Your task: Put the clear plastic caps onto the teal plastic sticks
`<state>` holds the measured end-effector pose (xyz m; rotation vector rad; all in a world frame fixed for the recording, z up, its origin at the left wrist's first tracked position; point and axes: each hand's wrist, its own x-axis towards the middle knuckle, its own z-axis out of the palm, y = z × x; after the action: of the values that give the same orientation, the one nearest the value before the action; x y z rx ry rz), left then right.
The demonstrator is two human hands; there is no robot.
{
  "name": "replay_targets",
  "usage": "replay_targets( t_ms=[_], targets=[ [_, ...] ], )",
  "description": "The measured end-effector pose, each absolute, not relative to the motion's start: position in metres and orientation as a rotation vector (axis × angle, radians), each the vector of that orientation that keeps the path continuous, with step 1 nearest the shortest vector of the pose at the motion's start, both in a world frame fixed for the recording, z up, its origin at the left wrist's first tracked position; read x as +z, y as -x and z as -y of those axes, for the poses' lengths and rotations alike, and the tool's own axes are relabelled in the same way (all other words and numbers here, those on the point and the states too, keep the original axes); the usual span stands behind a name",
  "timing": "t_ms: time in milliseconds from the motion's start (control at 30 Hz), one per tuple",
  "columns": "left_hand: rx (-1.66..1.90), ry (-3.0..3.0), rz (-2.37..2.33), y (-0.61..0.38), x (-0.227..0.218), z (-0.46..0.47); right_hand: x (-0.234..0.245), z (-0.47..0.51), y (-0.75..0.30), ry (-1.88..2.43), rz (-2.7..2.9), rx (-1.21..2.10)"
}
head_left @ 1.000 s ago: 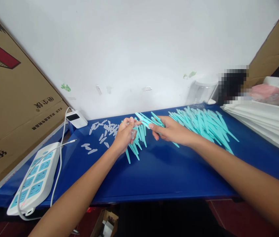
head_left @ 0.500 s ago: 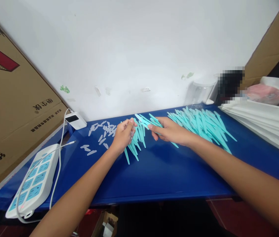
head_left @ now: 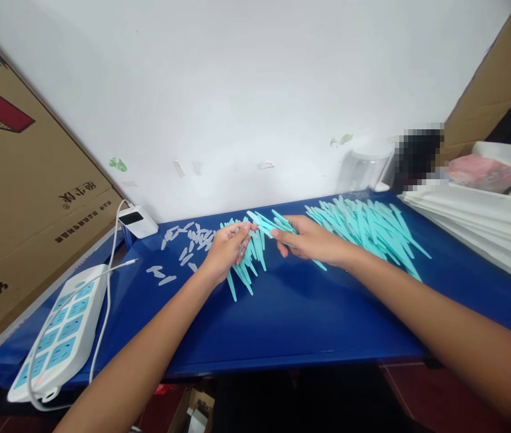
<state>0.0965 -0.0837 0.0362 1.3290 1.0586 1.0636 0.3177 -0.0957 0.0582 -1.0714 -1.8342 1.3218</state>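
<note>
My right hand (head_left: 303,237) is closed around a fan of slim, tapered teal sticks (head_left: 264,224), shaped like eyebrow razors, with pale ends pointing left. Thumb and fingertips of my left hand (head_left: 230,243) are pinched together at the pale end of one of those sticks. Something small and translucent shows among the left fingers, partly hidden. Under and beside the left hand lies a pile of teal sticks (head_left: 248,264). To its left are scattered small clear cap-like pieces (head_left: 198,236).
A larger heap of teal sticks (head_left: 368,231) lies right on the blue table (head_left: 291,325). A white power strip (head_left: 63,331), cable and small white device (head_left: 138,221) are left. A clear jar (head_left: 369,167) and stacked white trays (head_left: 476,210) stand right. A cardboard box (head_left: 24,180) walls the left side.
My left hand has shifted slightly, its fingertips now reaching to the pale end of a stick held in the right hand. My right hand has barely moved.
</note>
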Motion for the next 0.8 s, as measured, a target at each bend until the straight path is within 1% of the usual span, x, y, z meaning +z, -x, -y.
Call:
replay_targets(
  t_ms=[267, 433, 567, 800],
  targets=[
    [1.071, -1.302, -1.022, -0.097, 0.034, 0.082, 0.056, 0.093, -0.319, 1.094, 1.772, 1.385],
    [1.025, -1.409, -0.961, -0.096, 0.033, 0.082, 0.059, 0.092, -0.323, 1.151, 1.833, 1.315],
    [0.989, -1.498, -0.9, -0.094, 0.031, 0.08, 0.06, 0.09, -0.327, 1.11, 1.921, 1.277],
    [0.996, -1.471, -0.9, -0.09, 0.036, 0.078, 0.066, 0.09, -0.334, 1.104, 2.013, 1.201]
  ],
)
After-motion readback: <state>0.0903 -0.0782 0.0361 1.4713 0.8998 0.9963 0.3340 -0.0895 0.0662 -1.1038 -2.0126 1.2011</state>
